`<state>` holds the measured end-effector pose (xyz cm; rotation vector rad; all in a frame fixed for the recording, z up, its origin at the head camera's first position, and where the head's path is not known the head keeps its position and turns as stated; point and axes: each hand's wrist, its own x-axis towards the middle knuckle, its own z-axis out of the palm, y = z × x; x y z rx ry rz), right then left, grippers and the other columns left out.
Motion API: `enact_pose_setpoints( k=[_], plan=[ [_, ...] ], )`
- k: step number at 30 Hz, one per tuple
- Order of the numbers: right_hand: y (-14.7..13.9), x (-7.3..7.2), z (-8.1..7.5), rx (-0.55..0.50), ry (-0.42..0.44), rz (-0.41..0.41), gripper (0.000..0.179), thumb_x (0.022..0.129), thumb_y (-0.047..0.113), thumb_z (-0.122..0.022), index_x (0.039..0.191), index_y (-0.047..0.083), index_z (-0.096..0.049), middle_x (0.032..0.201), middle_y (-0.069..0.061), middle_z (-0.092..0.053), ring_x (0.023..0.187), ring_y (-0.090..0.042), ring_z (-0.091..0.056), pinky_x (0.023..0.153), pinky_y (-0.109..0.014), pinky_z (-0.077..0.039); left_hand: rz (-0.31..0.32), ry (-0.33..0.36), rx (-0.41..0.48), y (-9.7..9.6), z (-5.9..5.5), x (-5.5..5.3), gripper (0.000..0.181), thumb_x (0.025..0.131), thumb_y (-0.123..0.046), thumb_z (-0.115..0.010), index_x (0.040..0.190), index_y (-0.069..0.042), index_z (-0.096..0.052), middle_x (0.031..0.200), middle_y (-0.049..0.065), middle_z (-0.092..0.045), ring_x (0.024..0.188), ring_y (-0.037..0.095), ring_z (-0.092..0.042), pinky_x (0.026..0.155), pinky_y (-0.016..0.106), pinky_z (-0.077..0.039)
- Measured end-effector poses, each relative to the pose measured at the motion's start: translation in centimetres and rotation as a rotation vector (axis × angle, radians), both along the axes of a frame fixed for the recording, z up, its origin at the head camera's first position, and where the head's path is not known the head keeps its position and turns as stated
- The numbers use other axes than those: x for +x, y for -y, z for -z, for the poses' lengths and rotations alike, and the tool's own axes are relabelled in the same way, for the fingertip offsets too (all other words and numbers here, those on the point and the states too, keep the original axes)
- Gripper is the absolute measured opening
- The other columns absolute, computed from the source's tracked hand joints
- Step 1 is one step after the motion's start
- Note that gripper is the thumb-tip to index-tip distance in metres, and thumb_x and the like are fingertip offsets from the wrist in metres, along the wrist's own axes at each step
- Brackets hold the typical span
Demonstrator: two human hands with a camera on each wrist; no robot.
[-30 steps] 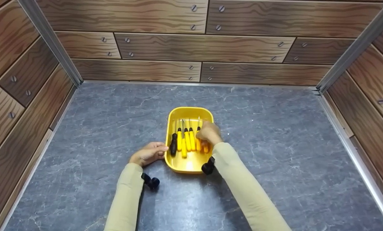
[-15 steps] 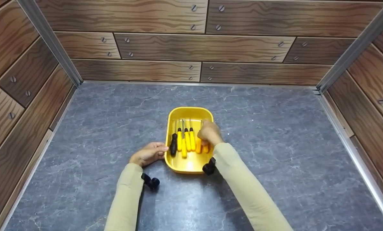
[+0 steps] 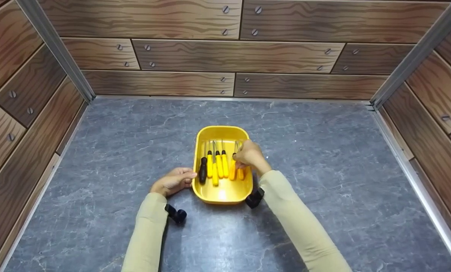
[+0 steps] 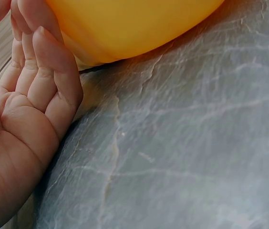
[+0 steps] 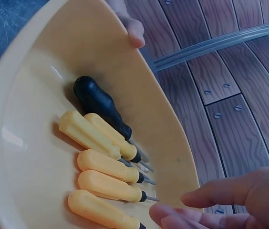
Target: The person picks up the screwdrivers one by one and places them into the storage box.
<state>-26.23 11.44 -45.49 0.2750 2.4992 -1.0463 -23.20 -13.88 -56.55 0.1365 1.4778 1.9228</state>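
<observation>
A yellow tray (image 3: 222, 194) stands on the floor panel with several screwdrivers side by side in it, shafts toward the far end. One has a black handle (image 5: 101, 105); the others have yellow or orange handles. My left hand (image 3: 173, 181) is at the tray's left side, its thumb touching the rim and its other fingers loosely bent outside the wall. Over the right end of the row, my right hand (image 3: 250, 154) is beside an orange-handled screwdriver (image 3: 232, 170). In the right wrist view its thumb and fingers (image 5: 215, 191) hold nothing visible; the hand partly hides the rightmost screwdrivers.
A grey marbled surface (image 3: 323, 170) spreads around the tray. Wood-patterned walls (image 3: 225, 56) with metal edge strips (image 3: 418, 189) enclose it at the back and both sides. Dark wrist cameras (image 3: 176, 214) hang from both sleeves.
My right hand has drawn back a little to the right from the orange-handled screwdrivers, showing more of them. The left hand and the tray have stayed in place.
</observation>
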Motion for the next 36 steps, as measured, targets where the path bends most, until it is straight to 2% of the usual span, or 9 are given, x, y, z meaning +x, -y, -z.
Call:
enact_pose_setpoints(
  k=[4,10,15,22,26,31,36],
  plan=[
    [-0.3,0.2,0.0,-0.03,0.0,-0.005,0.01,0.082,0.001,-0.063,0.074,-0.002,-0.067,0.047,-0.001,-0.06,0.042,-0.009,-0.06,0.07,-0.036,-0.061,0.003,0.003,0.001,0.1,0.0,0.0,0.016,0.094,-0.005,-0.051,0.087,-0.013,-0.062,0.078,-0.007,-0.069,0.074,0.004,-0.064,0.076,0.022,-0.056],
    [-0.7,0.5,0.0,-0.02,-0.006,-0.007,0.012,0.083,0.003,-0.064,0.082,-0.005,-0.071,0.049,-0.001,-0.061,0.042,-0.008,-0.06,0.068,-0.035,-0.061,0.0,0.007,-0.007,0.1,-0.1,0.1,0.013,0.094,-0.006,-0.052,0.087,-0.012,-0.061,0.079,-0.006,-0.069,0.074,0.005,-0.065,0.076,0.022,-0.056],
    [-1.2,0.7,-0.4,-0.072,-0.023,-0.016,0.016,0.083,0.003,-0.063,0.089,-0.01,-0.07,0.047,0.001,-0.059,0.04,-0.006,-0.059,0.066,-0.033,-0.061,-0.003,0.007,-0.007,0.0,-0.1,0.0,0.012,0.093,-0.006,-0.053,0.087,-0.012,-0.061,0.079,-0.005,-0.069,0.074,0.005,-0.065,0.076,0.022,-0.056],
    [-2.1,0.9,-0.9,-0.138,-0.024,-0.003,0.02,0.085,0.002,-0.063,0.096,-0.014,-0.068,0.046,0.003,-0.057,0.039,-0.004,-0.057,0.051,-0.023,-0.057,0.0,0.016,0.0,0.0,-0.2,0.0,0.011,0.093,-0.006,-0.054,0.086,-0.012,-0.06,0.077,-0.006,-0.068,0.073,0.004,-0.064,0.075,0.021,-0.055],
    [-2.7,1.0,-1.0,-0.185,-0.017,0.021,0.022,0.084,0.0,-0.062,0.1,-0.015,-0.067,0.047,0.003,-0.058,0.04,-0.004,-0.057,0.053,-0.025,-0.058,0.002,0.019,-0.001,0.1,-0.2,0.0,0.01,0.093,-0.006,-0.054,0.086,-0.012,-0.058,0.077,-0.006,-0.068,0.074,0.004,-0.065,0.074,0.021,-0.055],
    [-3.4,1.0,-0.8,-0.233,-0.018,0.05,0.02,0.084,0.0,-0.063,0.098,-0.014,-0.067,0.048,0.002,-0.059,0.041,-0.006,-0.059,0.057,-0.029,-0.06,0.004,0.011,-0.009,0.1,-0.1,-0.1,0.012,0.093,-0.006,-0.054,0.084,-0.013,-0.059,0.077,-0.007,-0.068,0.074,0.004,-0.065,0.075,0.021,-0.055],
    [-4.2,1.0,-0.5,-0.249,-0.009,0.072,0.021,0.085,0.0,-0.062,0.1,-0.014,-0.065,0.048,0.001,-0.059,0.042,-0.006,-0.059,0.056,-0.027,-0.059,0.003,0.011,-0.003,0.1,0.0,-0.1,0.011,0.093,-0.007,-0.055,0.085,-0.013,-0.061,0.078,-0.007,-0.069,0.075,0.004,-0.065,0.075,0.021,-0.055]
  ],
)
